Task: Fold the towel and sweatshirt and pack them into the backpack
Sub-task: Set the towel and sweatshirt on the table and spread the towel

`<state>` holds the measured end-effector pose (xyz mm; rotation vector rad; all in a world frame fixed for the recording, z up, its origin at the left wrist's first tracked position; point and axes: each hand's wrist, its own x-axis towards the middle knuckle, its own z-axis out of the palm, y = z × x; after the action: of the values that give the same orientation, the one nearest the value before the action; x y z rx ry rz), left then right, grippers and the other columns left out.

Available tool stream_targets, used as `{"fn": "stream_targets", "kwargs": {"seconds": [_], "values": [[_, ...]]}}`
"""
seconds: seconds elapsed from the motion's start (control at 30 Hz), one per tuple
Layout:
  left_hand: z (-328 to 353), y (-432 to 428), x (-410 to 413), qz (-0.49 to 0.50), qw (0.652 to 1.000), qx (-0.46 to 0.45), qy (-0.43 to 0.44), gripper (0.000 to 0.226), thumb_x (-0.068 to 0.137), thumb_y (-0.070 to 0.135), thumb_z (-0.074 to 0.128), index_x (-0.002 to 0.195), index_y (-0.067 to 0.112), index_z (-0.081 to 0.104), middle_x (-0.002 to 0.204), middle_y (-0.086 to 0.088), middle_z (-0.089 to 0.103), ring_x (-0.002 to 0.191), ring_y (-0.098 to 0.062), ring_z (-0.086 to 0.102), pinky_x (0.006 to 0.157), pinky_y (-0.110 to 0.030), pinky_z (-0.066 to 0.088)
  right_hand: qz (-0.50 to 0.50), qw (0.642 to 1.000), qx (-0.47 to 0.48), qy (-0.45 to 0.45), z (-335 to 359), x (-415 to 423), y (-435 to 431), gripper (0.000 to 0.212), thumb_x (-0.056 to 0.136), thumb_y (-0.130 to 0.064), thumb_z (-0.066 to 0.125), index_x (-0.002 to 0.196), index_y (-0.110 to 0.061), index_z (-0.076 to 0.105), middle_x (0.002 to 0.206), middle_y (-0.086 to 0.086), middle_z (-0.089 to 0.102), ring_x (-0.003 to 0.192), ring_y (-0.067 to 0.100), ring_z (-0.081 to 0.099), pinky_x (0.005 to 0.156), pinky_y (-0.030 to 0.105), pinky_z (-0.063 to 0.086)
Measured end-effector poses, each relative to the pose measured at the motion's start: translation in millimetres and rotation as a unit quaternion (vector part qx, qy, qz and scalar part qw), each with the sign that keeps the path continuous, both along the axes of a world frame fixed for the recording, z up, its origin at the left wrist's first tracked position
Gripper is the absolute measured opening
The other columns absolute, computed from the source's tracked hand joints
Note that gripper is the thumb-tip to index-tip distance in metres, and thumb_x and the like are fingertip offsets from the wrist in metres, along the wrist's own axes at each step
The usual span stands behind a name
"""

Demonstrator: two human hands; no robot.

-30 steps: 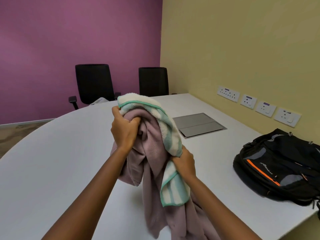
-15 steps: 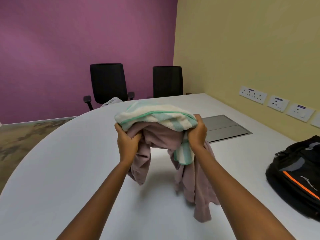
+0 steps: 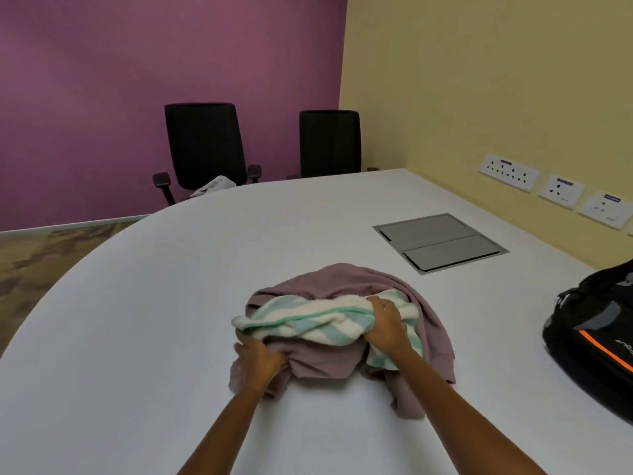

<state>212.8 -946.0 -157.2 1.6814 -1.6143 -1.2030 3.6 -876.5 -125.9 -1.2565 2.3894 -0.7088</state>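
Right now, bunched on the white counter near the middle of the view: a mauve sweatshirt in a rumpled heap, with a mint-and-cream striped towel twisted across its top. Neither folded yet, both resting on the counter, nothing inside the bag.

Left hand at the heap's near left corner, fingers curled into sweatshirt cloth just beneath the towel's left end. Somewhat blurred there, so hard to tell whether also catching any towel.

Right hand over the towel's right part, fingers bent down and clutching the terry. A loose towel end draped beside that wrist, lying on the sweatshirt. Bare forearms reaching in from the bottom edge.

Off to the right, well apart from the heap: a black backpack with an orange stripe and grey patches, lying on the counter and partly cut off by the frame edge. Cannot tell whether zipped or unzipped.

Beyond the heap and to the right, set flush into the counter: a grey hatch with two flaps. Along the yellow wall, white socket plates in a row. At the far side, against the purple wall, two black chairs, with a pale cloth lying on the left one's seat.
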Motion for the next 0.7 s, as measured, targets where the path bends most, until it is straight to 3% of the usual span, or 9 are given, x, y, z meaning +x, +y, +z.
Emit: {"fn": "stream_targets", "kwargs": {"seconds": [0.1,0.17,0.23,0.33,0.4,0.5,0.53,0.63,0.7], "values": [[-3.7,17.8,2.2,-0.002,0.973,-0.184,-0.138,0.113,0.074,0.022,0.074,0.146,0.018,-0.013,0.155,-0.024,0.001,0.143,-0.04,0.011,0.113,-0.055,0.017,0.037,0.992,0.083,0.084,-15.9,4.0,11.1,0.087,0.079,-0.031,0.062,0.147,-0.034,0.007,0.155,0.008,-0.003,0.144,0.029,-0.002,0.111,0.057,0.013],[-20.8,17.8,1.1,-0.073,0.919,-0.32,-0.219,0.11,0.067,0.027,0.07,0.149,0.021,-0.002,0.153,-0.022,0.016,0.141,-0.04,0.02,0.103,-0.065,0.025,0.036,0.987,0.082,0.132,-28.6,6.5,20.4,0.096,0.078,-0.039,0.062,0.144,-0.041,-0.008,0.155,0.004,-0.016,0.143,0.031,-0.012,0.111,0.061,0.009],[-35.9,14.6,-0.7,-0.152,0.891,-0.338,-0.262,0.112,0.061,0.044,0.064,0.15,0.023,-0.002,0.148,-0.017,0.028,0.135,-0.037,0.025,0.09,-0.072,0.033,0.03,0.986,0.072,0.147,-40.8,7.3,28.1,0.102,0.078,-0.05,0.059,0.132,-0.05,-0.028,0.153,0.0,-0.026,0.142,0.034,-0.017,0.11,0.062,0.007],[-50.9,5.5,-1.0,-0.198,0.879,-0.316,-0.298,0.137,0.044,0.065,0.074,0.15,0.025,-0.004,0.153,-0.013,0.016,0.145,-0.032,0.002,0.086,-0.072,0.035,0.04,0.984,0.072,0.16,-56.7,5.6,30.2,0.106,0.074,-0.061,0.049,0.105,-0.056,-0.052,0.143,-0.005,-0.037,0.141,0.035,-0.019,0.109,0.064,0.007],[-65.2,-2.8,-1.0,-0.226,0.861,-0.323,-0.321,0.148,0.033,0.073,0.073,0.15,0.024,-0.003,0.158,-0.011,-0.002,0.146,-0.029,-0.011,0.084,-0.07,0.039,0.059,0.981,0.07,0.172,-65.3,9.0,27.8,0.103,0.064,-0.064,0.042,0.109,-0.056,-0.05,0.151,0.0,-0.028,0.143,0.039,-0.007,0.104,0.069,0.014],[-80.4,-10.7,-7.0,-0.266,0.844,-0.317,-0.341,0.16,0.021,0.078,0.072,0.15,0.021,-0.004,0.158,-0.009,-0.011,0.145,-0.031,-0.013,0.081,-0.067,0.043,0.063,0.973,0.1,0.197,-79.1,9.1,17.6,0.113,0.049,-0.073,0.036,0.145,-0.04,-0.013,0.158,0.008,0.004,0.129,0.043,0.034,0.071,0.074,0.039],[-83.1,-14.2,-9.8,-0.273,0.84,-0.315,-0.347,0.161,0.021,0.079,0.071,0.15,0.021,-0.004,0.158,-0.011,-0.008,0.145,-0.032,-0.013,0.082,-0.067,0.042,0.054,0.975,0.11,0.188,-91.8,5.7,12.9,0.115,0.047,-0.074,0.034,0.147,-0.035,-0.006,0.158,0.007,-0.001,0.13,0.041,0.031,0.066,0.074,0.04],[-89.7,-28.9,-18.4,-0.29,0.829,-0.311,-0.363,0.154,0.022,0.081,0.07,0.149,0.024,0.002,0.155,-0.014,0.002,0.145,-0.032,-0.014,0.093,-0.065,0.031,0.075,0.974,0.122,0.174,-109.5,-2.6,-1.2,0.113,0.049,-0.076,0.032,0.148,-0.034,-0.004,0.157,0.002,-0.013,0.144,0.034,-0.007,0.07,0.078,0.034],[-96.1,-40.2,-25.6,-0.296,0.827,-0.299,-0.373,0.154,0.022,0.079,0.072,0.148,0.025,0.002,0.155,-0.014,0.002,0.145,-0.032,-0.014,0.094,-0.061,0.023,0.084,0.973,0.116,0.183,-114.8,-10.1,-12.5,0.111,0.051,-0.078,0.031,0.147,-0.035,-0.004,0.157,0.002,-0.013,0.144,0.034,-0.011,0.072,0.08,0.031]]}}
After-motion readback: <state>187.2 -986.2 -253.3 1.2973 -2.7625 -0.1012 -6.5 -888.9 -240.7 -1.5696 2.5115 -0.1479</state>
